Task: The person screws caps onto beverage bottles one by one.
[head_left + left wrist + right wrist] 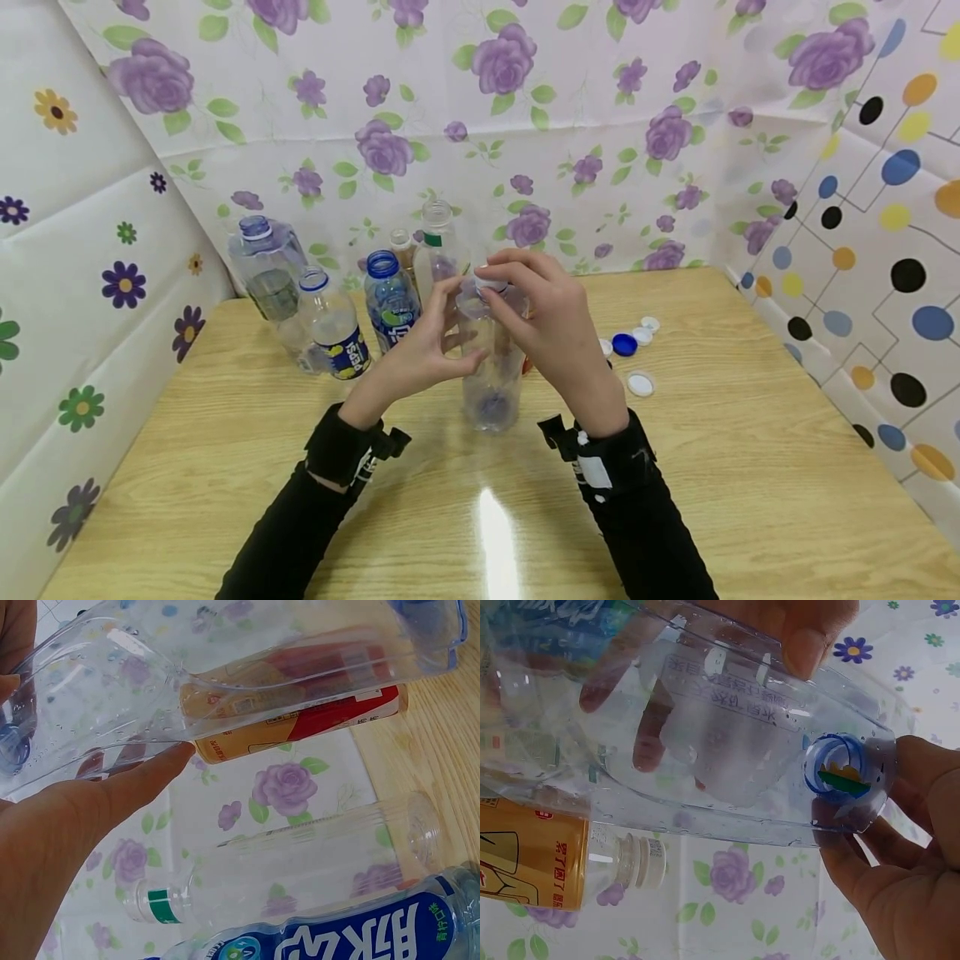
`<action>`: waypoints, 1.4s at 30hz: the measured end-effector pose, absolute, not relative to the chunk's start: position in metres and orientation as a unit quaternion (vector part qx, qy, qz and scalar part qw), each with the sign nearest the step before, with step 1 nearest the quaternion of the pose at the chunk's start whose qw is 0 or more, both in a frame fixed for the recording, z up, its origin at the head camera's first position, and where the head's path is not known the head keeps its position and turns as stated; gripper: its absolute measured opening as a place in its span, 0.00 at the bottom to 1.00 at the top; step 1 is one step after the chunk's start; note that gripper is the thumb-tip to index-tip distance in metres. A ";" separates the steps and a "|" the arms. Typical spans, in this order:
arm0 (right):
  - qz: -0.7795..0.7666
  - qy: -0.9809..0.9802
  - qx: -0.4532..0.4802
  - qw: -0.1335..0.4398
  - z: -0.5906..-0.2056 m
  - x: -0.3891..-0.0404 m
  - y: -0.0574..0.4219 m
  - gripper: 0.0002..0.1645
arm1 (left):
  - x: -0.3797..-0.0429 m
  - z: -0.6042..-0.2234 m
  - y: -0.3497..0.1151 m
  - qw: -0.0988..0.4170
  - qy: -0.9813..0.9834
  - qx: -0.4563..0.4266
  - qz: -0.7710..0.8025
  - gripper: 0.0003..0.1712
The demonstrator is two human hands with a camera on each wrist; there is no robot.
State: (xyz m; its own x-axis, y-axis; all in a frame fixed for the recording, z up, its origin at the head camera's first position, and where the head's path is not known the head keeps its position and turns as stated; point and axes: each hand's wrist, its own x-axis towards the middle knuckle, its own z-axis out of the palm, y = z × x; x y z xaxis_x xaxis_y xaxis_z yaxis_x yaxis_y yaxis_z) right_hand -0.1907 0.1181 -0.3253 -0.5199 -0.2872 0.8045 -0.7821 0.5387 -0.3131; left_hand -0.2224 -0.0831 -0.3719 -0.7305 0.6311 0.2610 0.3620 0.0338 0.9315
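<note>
A big clear plastic bottle (491, 387) stands upright in front of me, its base over the tabletop. My left hand (416, 350) holds it round the upper body, thumb on the near side and fingers behind, seen through the plastic in the right wrist view. At the top, my right hand (551, 321) pinches a white cap (491, 282) between thumb and fingers, right at the mouth. The right wrist view shows the blue-ringed neck (836, 769) through the shoulder, with right-hand fingertips (840, 825) close around it.
Behind and left stand a Pepsi bottle (347, 346), a blue-labelled bottle (392, 304), a large bottle (270, 275) and a green-banded clear bottle (437, 242). An orange-and-red can (345, 712) is behind my bottle. Several loose caps (625, 344) lie right on the wooden table (750, 467).
</note>
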 end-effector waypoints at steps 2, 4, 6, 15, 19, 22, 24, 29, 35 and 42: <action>0.344 -0.800 0.336 0.358 -0.325 -0.190 0.118 0.11 | -0.222 -0.372 -0.083 0.112 0.711 0.348 0.601 0.52; 0.343 -0.800 0.340 0.356 -0.325 -0.191 0.118 0.11 | -0.221 -0.372 -0.084 0.113 0.714 0.344 0.599 0.53; 0.342 -0.798 0.349 0.352 -0.324 -0.191 0.119 0.12 | -0.221 -0.372 -0.084 0.115 0.716 0.341 0.599 0.53; 0.349 -0.787 0.386 0.331 -0.323 -0.192 0.123 0.18 | -0.222 -0.372 -0.083 0.109 0.723 0.346 0.588 0.53; 0.346 -0.786 0.382 0.341 -0.323 -0.192 0.123 0.17 | -0.223 -0.372 -0.083 0.110 0.722 0.344 0.590 0.54; 0.347 -0.788 0.368 0.350 -0.323 -0.193 0.122 0.16 | -0.222 -0.371 -0.084 0.110 0.719 0.345 0.593 0.53; 0.350 -0.791 0.356 0.354 -0.324 -0.192 0.121 0.15 | -0.222 -0.371 -0.084 0.110 0.717 0.347 0.595 0.53; 0.357 -0.797 0.340 0.350 -0.324 -0.190 0.119 0.14 | -0.221 -0.371 -0.084 0.110 0.716 0.350 0.594 0.53; 0.346 -0.797 0.353 0.347 -0.322 -0.190 0.121 0.15 | -0.221 -0.372 -0.084 0.119 0.718 0.344 0.593 0.52; 0.344 -0.795 0.377 0.329 -0.321 -0.192 0.128 0.16 | -0.221 -0.371 -0.084 0.113 0.724 0.345 0.587 0.53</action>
State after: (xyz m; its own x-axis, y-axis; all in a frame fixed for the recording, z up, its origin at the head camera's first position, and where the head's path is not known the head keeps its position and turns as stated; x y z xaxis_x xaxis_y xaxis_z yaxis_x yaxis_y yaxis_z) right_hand -0.1921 0.1276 -0.3207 -0.4996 -0.3729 0.7819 -0.8251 0.4798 -0.2983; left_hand -0.2212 -0.0835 -0.3712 -0.7372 0.6310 0.2417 0.3663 0.0726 0.9277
